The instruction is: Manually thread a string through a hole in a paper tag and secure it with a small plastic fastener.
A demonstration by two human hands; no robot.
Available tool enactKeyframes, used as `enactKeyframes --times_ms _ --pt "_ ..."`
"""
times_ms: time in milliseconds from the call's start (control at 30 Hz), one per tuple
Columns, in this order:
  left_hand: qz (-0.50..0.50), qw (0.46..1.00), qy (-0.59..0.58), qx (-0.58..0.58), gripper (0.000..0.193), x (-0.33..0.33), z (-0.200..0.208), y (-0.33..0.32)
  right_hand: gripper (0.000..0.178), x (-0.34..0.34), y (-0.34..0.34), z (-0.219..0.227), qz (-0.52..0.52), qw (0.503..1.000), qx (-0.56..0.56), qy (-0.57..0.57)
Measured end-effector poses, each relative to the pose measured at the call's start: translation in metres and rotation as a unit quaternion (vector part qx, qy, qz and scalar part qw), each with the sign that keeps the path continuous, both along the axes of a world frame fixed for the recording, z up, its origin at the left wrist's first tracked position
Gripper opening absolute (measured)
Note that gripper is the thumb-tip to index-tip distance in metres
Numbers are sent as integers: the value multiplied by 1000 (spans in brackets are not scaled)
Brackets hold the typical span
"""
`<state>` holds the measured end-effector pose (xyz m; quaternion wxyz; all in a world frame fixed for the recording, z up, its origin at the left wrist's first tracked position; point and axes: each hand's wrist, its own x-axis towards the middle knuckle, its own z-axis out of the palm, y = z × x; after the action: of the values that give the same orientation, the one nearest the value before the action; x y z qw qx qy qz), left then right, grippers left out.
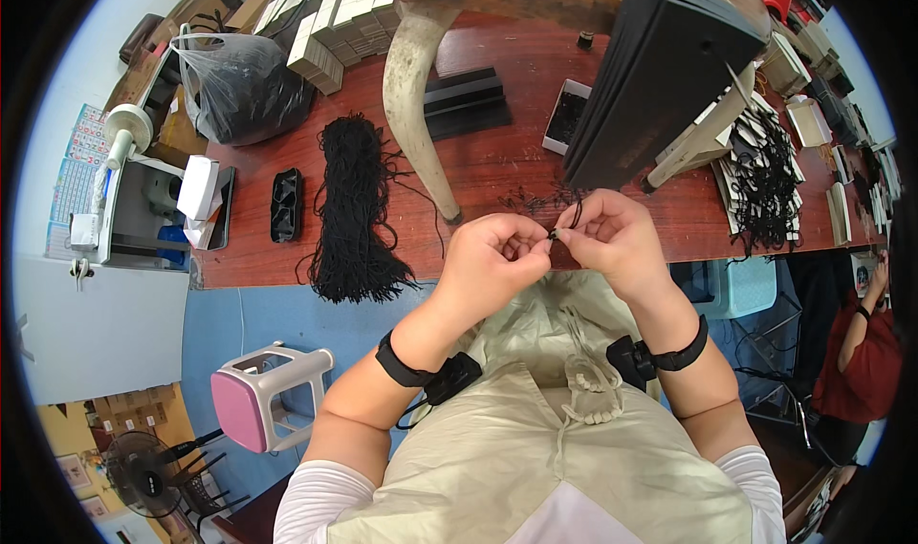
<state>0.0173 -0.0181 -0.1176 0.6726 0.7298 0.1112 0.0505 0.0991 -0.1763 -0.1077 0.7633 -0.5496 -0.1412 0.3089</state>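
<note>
Near the table's front edge, my left hand [499, 260] and my right hand [615, 244] meet with fingers closed in a pinch. Between the fingertips is a thin black cord [554, 235] with a small dark piece on it, too small to make out. Just beyond my hands lie several loose black cord ends [535, 200]. A thick bundle of black cords [352, 205] stretches along the table to the left, its ends reaching the front edge. Upright behind my right hand leans a stack of black boards [645, 80].
A curved wooden stand [413, 95] straddles the red-brown table [258, 248]. Farther back are a white box of small black pieces [557, 133] and a black ridged block [467, 101]. Tangled cords on white cards [765, 181] lie right. A stool [273, 401] stands left; another person [856, 362] sits right.
</note>
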Motion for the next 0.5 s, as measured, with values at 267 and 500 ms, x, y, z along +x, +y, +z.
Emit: enactKeyframes --times_ms 267,500 --pt "-38 999 -18 -8 7 -1 4 0 13 -7 6 2 -113 887 -106 -435" --pt "-43 979 31 -199 16 0 11 6 9 -6 0 0 -55 966 -32 -249"
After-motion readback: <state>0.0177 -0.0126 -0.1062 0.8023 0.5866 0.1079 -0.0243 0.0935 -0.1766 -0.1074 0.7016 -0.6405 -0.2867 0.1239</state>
